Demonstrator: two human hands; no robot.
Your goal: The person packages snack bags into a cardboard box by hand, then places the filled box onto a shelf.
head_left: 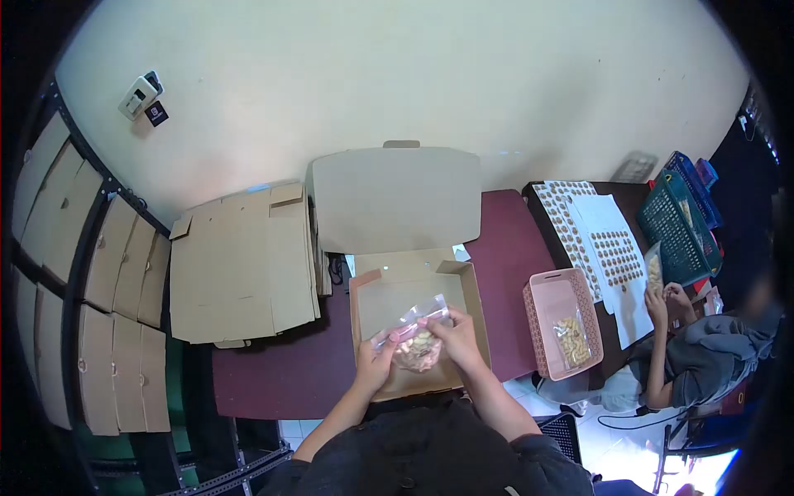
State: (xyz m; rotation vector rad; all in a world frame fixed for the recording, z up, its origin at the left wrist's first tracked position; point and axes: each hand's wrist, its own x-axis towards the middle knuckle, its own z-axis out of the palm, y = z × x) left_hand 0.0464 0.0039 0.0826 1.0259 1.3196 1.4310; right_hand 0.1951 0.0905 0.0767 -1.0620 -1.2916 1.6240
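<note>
Between my two hands is a clear plastic bag (pixel 418 354) with pale, curved snack pieces inside and pink along its upper part. My left hand (pixel 376 364) pinches the bag's left upper edge, and my right hand (pixel 457 339) grips it on the right. Both hands are above an open cardboard box (pixel 364 302) whose lid (pixel 397 198) stands raised against the wall. What lies in the box under the bag is partly hidden.
Flattened cardboard boxes (pixel 240 273) are stacked at left, near shelved boxes (pixel 99 364). On the right, a pink basket (pixel 536 331) holds a snack bag (pixel 572 341). A co-worker (pixel 711 355) handles another bag (pixel 653 266) beside sticker sheets (pixel 616 258) and a green basket (pixel 662 217).
</note>
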